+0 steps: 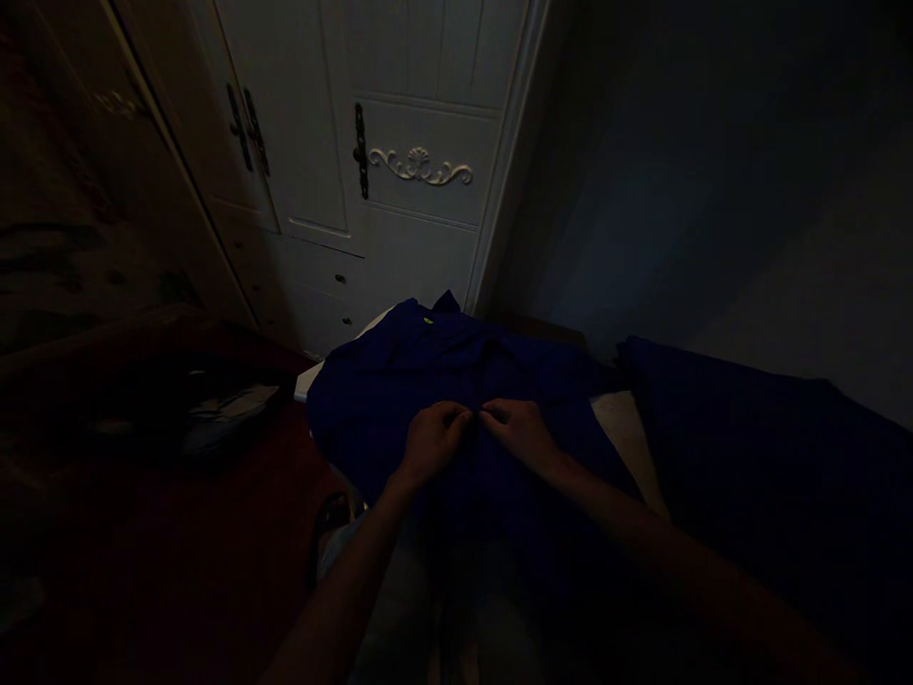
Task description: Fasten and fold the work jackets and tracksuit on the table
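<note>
Dark-blue cloth garment (385, 371) was seemingly pinched for adjustment by left hand (437, 440) and right hand (522, 434); steadying around the grip seemed needed.

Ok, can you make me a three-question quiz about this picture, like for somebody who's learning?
1. True or false: the left hand and right hand are both at the blue cloth.
2. Fill in: the small bright mark on the cloth is ______.
3. What colour is the floor? A) white B) dark red C) yellow

Key: 1 true; 2 yellow-green; 3 B.
</note>
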Demonstrator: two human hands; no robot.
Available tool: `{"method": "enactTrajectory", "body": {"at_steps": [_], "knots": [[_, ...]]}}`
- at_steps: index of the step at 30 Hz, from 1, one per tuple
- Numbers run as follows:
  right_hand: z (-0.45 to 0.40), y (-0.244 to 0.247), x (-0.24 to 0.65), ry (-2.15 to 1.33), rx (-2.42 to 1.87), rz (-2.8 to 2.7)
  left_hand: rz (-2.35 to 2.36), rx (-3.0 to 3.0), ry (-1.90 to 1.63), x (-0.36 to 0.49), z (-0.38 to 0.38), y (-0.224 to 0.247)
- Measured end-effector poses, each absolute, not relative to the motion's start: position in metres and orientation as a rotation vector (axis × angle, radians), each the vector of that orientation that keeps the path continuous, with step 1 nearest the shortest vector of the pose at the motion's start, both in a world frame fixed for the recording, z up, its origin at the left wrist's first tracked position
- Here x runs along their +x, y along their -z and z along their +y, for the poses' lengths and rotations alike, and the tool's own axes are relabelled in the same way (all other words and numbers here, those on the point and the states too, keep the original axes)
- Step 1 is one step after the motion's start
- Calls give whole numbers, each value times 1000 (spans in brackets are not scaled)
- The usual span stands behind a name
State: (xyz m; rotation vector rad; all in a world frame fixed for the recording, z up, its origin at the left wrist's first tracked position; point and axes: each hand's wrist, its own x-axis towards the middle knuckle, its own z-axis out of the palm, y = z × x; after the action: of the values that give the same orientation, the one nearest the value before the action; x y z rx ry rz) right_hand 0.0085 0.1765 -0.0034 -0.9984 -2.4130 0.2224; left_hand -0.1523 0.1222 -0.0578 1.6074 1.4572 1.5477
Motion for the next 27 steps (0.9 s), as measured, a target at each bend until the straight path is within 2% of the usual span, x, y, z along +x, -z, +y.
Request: {"method": "enactTrajectory", "body": {"at_steps": [4,8,11,16,18,21,27], "knots": [[176,11,13,126,-784,-2468,1443,1644,-1529,-154,122,58],[180,16,12,266,-780,-2567,1524,1754,-1502,-153,121,58],[186,15,9,78,-868,-2514,1559,1758,-1497,-153,121,59],[194,7,7,-696,-1050,-2318,1464,1675,-1498,-156,123,60],[194,5,6,-878,-1093,-2255,1463,1672,-1488,-157,123,59],[188,5,4,-859,-1101,-2199,1497,1653,-1509,-155,122,59],[177,-2,0,-478,-1019,-2347,1524,1638,-1542,-152,121,59]]}}
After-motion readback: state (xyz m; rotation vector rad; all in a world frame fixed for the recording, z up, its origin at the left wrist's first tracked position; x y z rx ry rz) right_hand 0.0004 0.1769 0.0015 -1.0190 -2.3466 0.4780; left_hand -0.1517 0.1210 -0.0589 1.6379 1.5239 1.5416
